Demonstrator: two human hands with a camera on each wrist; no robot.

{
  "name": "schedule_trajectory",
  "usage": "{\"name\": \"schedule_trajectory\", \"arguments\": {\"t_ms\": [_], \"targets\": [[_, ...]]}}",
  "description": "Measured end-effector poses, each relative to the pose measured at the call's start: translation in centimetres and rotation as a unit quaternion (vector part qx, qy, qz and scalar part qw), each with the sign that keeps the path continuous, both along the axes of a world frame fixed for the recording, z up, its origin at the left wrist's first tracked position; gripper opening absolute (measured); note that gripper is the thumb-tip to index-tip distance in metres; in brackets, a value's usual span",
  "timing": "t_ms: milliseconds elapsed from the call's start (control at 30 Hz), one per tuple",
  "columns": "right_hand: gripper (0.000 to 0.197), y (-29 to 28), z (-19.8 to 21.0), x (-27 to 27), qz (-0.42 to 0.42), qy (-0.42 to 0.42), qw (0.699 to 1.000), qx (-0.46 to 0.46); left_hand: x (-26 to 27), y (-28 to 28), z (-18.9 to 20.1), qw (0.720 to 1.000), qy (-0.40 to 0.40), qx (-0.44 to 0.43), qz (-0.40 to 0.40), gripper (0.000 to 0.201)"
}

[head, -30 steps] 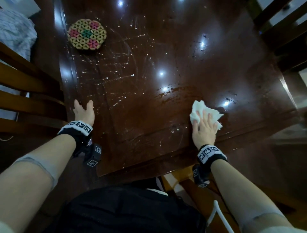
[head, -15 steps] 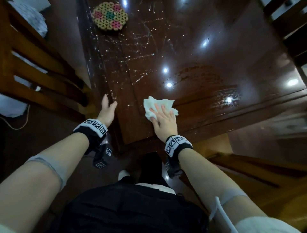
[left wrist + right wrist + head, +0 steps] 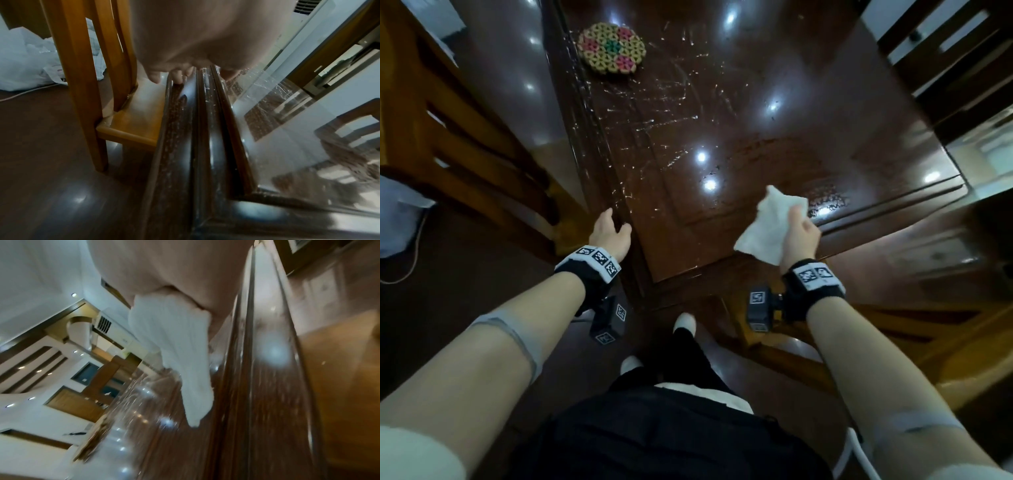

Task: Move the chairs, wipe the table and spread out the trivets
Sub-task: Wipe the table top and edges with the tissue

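A dark glossy wooden table (image 3: 756,113) fills the head view, its top streaked with pale scratches and specks. A round woven trivet (image 3: 611,48) in tan, pink and green lies at the table's far left. My right hand (image 3: 796,221), turned on its side near the front right corner, grips a crumpled white cloth (image 3: 770,222). In the right wrist view the cloth (image 3: 180,353) hangs from my fingers, its tip low over the table (image 3: 257,402). My left hand (image 3: 616,224) rests on the table's left edge (image 3: 195,129), fingers (image 3: 176,76) lying straight on the moulding.
A wooden chair (image 3: 465,137) stands close along the table's left side, its seat (image 3: 131,126) tucked under the edge. Another chair (image 3: 893,342) stands at the front right by my legs. A dark chair back (image 3: 945,51) is at the far right. White bags (image 3: 24,61) lie on the floor.
My right hand swept the cloth left along the front edge, then back right. It now grips the cloth on its side instead of pressing it flat. My left hand stayed on the left edge.
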State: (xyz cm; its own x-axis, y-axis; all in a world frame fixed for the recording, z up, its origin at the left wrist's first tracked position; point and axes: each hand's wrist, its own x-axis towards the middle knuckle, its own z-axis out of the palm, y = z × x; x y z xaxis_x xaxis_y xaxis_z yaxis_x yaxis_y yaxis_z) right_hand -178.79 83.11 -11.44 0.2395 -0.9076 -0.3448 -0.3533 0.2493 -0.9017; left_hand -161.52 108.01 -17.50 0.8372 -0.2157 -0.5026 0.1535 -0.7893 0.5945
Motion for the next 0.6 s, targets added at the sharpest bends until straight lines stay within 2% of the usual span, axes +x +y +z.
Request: {"name": "schedule_trajectory", "arguments": {"t_ms": [100, 167, 267, 400, 500, 600], "targets": [[0.038, -3.9, 0.4, -1.9, -0.046, 0.052, 0.997, -0.045, 0.5, -1.0, 0.1, 0.998, 0.0, 0.048, 0.029, 0.066], [0.052, -6.0, 0.4, -2.7, -0.031, 0.09, 0.994, -0.061, 0.9, -1.6, -0.1, 0.997, 0.013, 0.055, 0.056, 0.069], [0.059, -8.4, -1.0, -3.0, 0.08, 0.228, 0.967, -0.087, 1.4, -2.1, -0.8, 0.994, 0.018, 0.042, 0.095, 0.071], [0.07, -10.5, -4.2, -2.6, 0.249, 0.381, 0.887, -0.073, 1.5, -2.9, -1.7, 0.988, -0.005, 0.047, 0.144, 0.067], [0.07, -10.3, -5.3, -2.2, 0.262, 0.394, 0.878, -0.069, 1.2, -3.5, -2.2, 0.985, -0.019, 0.059, 0.16, 0.062], [0.054, -8.8, -5.9, -1.5, 0.26, 0.424, 0.863, -0.095, 0.9, -3.4, -2.5, 0.986, -0.025, 0.057, 0.153, 0.06]]}}
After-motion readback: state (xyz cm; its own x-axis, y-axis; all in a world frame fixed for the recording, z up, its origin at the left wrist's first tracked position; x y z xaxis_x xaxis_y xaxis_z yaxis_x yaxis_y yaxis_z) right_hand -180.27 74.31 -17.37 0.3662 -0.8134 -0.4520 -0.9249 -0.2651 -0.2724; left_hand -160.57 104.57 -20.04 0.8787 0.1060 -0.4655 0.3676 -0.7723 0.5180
